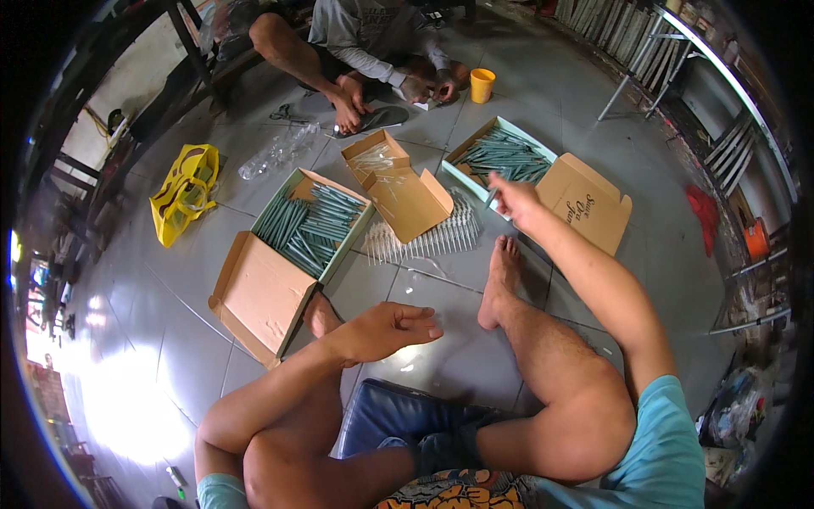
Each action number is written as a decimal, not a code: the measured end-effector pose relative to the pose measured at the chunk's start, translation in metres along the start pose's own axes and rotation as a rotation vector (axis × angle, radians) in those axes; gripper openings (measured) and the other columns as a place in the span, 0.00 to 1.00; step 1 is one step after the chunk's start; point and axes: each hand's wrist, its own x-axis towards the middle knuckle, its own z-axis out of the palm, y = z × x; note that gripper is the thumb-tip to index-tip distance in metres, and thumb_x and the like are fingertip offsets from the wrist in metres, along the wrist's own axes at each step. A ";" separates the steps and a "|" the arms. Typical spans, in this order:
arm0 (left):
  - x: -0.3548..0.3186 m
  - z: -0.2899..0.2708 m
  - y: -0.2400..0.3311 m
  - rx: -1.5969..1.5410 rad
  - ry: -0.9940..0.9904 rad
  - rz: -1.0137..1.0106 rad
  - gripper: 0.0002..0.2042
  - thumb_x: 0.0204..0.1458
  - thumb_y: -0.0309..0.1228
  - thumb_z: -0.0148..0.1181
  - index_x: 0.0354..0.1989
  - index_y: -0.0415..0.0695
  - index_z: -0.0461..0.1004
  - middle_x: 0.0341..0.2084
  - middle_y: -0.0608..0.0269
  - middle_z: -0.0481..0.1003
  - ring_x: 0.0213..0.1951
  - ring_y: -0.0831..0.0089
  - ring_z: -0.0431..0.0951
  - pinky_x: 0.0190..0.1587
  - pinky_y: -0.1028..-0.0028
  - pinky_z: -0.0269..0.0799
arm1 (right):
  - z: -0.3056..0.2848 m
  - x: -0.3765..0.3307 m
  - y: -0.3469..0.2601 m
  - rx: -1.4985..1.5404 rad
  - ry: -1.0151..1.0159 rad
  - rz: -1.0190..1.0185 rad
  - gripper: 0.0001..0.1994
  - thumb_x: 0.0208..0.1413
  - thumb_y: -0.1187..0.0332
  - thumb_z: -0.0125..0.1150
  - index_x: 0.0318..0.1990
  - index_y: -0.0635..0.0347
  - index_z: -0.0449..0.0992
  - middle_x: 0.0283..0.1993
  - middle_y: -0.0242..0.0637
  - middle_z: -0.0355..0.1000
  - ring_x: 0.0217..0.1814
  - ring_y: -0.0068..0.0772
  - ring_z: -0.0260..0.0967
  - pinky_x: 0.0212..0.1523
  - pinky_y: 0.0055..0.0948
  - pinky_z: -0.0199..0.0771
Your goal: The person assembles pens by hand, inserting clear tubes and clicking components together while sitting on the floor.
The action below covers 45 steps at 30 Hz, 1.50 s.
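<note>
At the right box (459,172), my right hand (514,200) is closed on a dark green pen-like stick (492,196). Many such green sticks (509,153) lie loosely in that box. My left hand (392,329) hovers above the floor by my left knee, its fingers stretched out and nothing seen in them. Ahead of it, the left box (362,222) holds green sticks in rows and heaps, with its brown lid folded toward me. Between the two boxes, a small brown carton (415,208) with thin white pieces rests partly on a bundle of clear thin tubes (432,242).
A yellow bag (185,191) and crumpled clear plastic (280,153) lie on the left. Across from me another person (365,42) sits working near a yellow cup (482,86). My bare feet flank the boxes. A metal-legged table (721,76) stands at the far right.
</note>
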 end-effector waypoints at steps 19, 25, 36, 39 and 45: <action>-0.011 -0.011 -0.025 0.017 -0.124 0.091 0.32 0.57 0.45 0.61 0.63 0.35 0.63 0.52 0.48 0.75 0.54 0.66 0.74 0.56 0.72 0.68 | 0.103 0.010 0.042 -1.640 -0.663 -0.911 0.12 0.50 0.63 0.62 0.30 0.64 0.81 0.36 0.52 0.78 0.43 0.53 0.76 0.43 0.45 0.76; -0.020 -0.007 -0.025 -0.053 -0.174 0.148 0.32 0.57 0.47 0.59 0.64 0.37 0.64 0.51 0.47 0.75 0.53 0.60 0.76 0.57 0.68 0.69 | 0.185 0.062 0.064 -1.433 -0.402 -0.672 0.09 0.48 0.70 0.60 0.33 0.65 0.81 0.40 0.53 0.77 0.45 0.53 0.76 0.44 0.44 0.76; -0.049 -0.028 -0.038 -0.088 -0.091 0.154 0.29 0.59 0.44 0.58 0.63 0.39 0.64 0.50 0.48 0.76 0.54 0.61 0.76 0.57 0.69 0.70 | 0.253 0.075 0.107 -1.075 0.137 -0.513 0.13 0.53 0.62 0.62 0.40 0.62 0.76 0.42 0.47 0.76 0.49 0.51 0.73 0.48 0.44 0.74; -0.051 -0.029 -0.037 -0.091 -0.105 0.156 0.28 0.59 0.44 0.58 0.63 0.38 0.65 0.49 0.48 0.77 0.53 0.60 0.77 0.56 0.69 0.71 | 0.259 0.084 0.106 -1.002 0.293 -0.477 0.12 0.54 0.62 0.61 0.39 0.62 0.77 0.41 0.47 0.76 0.47 0.51 0.74 0.47 0.45 0.75; -0.053 -0.028 -0.037 -0.092 -0.075 0.206 0.28 0.59 0.44 0.57 0.62 0.38 0.65 0.49 0.48 0.77 0.52 0.60 0.77 0.55 0.69 0.71 | 0.267 0.095 0.093 -1.026 0.321 -0.324 0.11 0.58 0.68 0.52 0.38 0.63 0.80 0.41 0.48 0.78 0.45 0.51 0.77 0.45 0.44 0.77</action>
